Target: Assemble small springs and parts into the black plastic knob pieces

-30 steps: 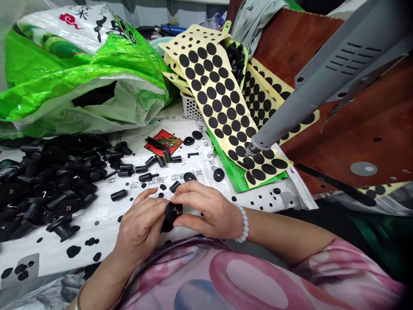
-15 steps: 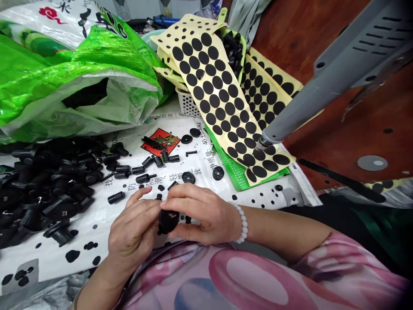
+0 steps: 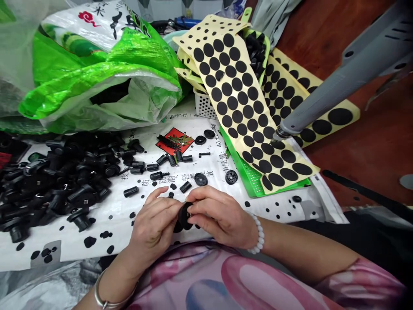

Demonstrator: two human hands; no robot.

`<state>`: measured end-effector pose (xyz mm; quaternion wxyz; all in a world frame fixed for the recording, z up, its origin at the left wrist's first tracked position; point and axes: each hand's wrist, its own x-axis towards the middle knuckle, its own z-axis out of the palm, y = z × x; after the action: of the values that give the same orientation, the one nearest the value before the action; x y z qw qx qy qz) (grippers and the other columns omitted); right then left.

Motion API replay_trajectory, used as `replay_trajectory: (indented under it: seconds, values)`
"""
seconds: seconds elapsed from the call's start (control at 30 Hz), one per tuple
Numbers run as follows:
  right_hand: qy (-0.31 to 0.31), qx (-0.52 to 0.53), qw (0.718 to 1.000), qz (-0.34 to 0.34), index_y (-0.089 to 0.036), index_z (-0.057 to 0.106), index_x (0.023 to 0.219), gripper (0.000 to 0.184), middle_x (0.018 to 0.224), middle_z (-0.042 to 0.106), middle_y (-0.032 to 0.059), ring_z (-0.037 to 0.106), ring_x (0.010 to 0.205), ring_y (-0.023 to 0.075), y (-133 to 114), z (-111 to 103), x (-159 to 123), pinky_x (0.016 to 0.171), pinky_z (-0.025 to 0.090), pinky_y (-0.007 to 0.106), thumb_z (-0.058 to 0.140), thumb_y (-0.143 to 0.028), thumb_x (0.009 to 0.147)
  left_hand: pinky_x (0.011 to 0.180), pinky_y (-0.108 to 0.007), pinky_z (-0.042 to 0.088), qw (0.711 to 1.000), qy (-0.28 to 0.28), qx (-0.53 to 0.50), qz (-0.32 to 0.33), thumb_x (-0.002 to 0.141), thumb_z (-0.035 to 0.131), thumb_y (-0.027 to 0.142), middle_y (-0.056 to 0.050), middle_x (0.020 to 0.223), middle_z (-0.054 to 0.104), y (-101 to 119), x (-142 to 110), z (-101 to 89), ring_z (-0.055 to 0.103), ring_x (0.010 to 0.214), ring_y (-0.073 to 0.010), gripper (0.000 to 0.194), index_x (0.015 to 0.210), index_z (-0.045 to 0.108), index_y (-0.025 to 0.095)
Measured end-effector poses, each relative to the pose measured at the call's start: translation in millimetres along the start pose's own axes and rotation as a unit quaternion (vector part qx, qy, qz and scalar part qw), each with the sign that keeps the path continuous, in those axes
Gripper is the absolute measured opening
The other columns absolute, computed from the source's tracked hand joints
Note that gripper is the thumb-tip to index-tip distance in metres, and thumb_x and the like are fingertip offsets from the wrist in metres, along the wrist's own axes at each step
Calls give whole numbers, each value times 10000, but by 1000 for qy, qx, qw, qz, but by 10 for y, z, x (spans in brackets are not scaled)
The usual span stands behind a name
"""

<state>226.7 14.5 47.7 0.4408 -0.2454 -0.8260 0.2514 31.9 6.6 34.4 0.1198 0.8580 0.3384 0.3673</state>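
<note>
Both hands meet at the near edge of the white woven sheet [image 3: 106, 215]. My left hand [image 3: 153, 226] and my right hand [image 3: 219, 217] together grip one round black plastic part [image 3: 183, 215], its disc face tilted on edge between the fingertips. A white bead bracelet is on the right wrist and a metal bangle on the left. Loose small black cylinders [image 3: 130, 191] and round black discs [image 3: 200, 179] lie just beyond the hands.
A heap of black plastic parts [image 3: 54, 181] fills the left. Behind it lies a green and white sack [image 3: 97, 73]. Yellow sheets of black round pads [image 3: 245, 107] drape over a green tray [image 3: 248, 176] and white basket [image 3: 203, 107]. A grey tool arm [image 3: 338, 82] reaches in from the right.
The view shifted, so everything sits further right and lower. The black part has been turned in my fingers, from face-up to on edge. Both hands stay closed on it.
</note>
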Motion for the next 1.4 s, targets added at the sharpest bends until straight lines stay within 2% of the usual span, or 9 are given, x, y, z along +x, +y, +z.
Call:
replay_trajectory:
  seconds: [0.13, 0.3, 0.43, 0.6, 0.77, 1.07, 1.13, 1.3, 1.4]
  values:
    - [27, 2, 999, 28, -122, 593, 948, 98, 959, 600, 116, 588, 914, 155, 41, 0, -12, 791, 530, 288, 570, -121, 853, 1026, -434, 372, 997, -40, 43, -41, 840, 494, 78, -35, 918, 642, -67, 13, -73, 597, 859, -128, 241, 1051, 555, 179]
    - [104, -14, 992, 63, -153, 609, 922, 104, 951, 605, 93, 594, 910, 174, 105, -107, -1, 795, 519, 326, 604, -113, 826, 901, -397, 453, 973, -2, 203, -109, 847, 547, 240, -101, 1017, 626, -368, 44, -261, 580, 959, -215, 237, 1060, 598, 151]
    - [140, -42, 986, 78, -156, 619, 908, 124, 945, 605, 78, 590, 907, 167, 162, -187, -50, 799, 507, 320, 615, -82, 808, 835, -409, 462, 950, -39, 286, -117, 862, 512, 299, -115, 996, 636, -590, 75, -312, 595, 935, -253, 267, 1034, 628, 130]
    - [166, -61, 978, 111, -157, 611, 904, 117, 958, 601, 74, 590, 917, 167, 209, -236, -130, 817, 496, 330, 619, -91, 807, 789, -404, 459, 939, -84, 316, -108, 862, 499, 317, -122, 988, 642, -683, 109, -244, 606, 909, -267, 296, 1027, 644, 119]
    - [161, -148, 967, 135, -139, 610, 892, 78, 932, 602, 88, 591, 899, 170, 263, -269, -200, 801, 508, 329, 588, -106, 825, 783, -390, 454, 942, -84, 305, -111, 865, 488, 334, -110, 992, 639, -677, 134, -252, 603, 913, -259, 302, 1038, 638, 136]
    - [90, -284, 945, 134, -122, 618, 898, 111, 939, 615, 120, 599, 875, 212, 358, -192, -266, 752, 538, 376, 517, -155, 868, 808, -379, 455, 931, -77, 323, -153, 878, 445, 350, -108, 992, 646, -764, 381, -412, 612, 902, -245, 322, 1037, 631, 140]
    - [94, -284, 945, 133, -125, 621, 899, 123, 941, 617, 119, 602, 875, 212, 364, -186, -263, 753, 540, 378, 505, -158, 872, 807, -378, 456, 925, -96, 336, -151, 869, 447, 364, -107, 985, 650, -807, 491, -381, 614, 908, -250, 331, 1026, 640, 145]
    - [109, -253, 952, 134, -127, 621, 908, 117, 937, 618, 119, 605, 880, 214, 364, -200, -265, 739, 547, 381, 520, -160, 858, 763, -386, 465, 896, -215, 354, -158, 824, 489, 381, -110, 902, 662, -858, 752, -231, 625, 843, -272, 317, 955, 667, 153]
    - [127, -225, 957, 131, -147, 617, 921, 110, 945, 615, 110, 605, 890, 207, 350, -214, -265, 740, 548, 374, 532, -151, 851, 768, -394, 464, 897, -237, 337, -162, 833, 467, 331, -102, 862, 667, -870, 792, -207, 627, 815, -268, 279, 925, 670, 163]
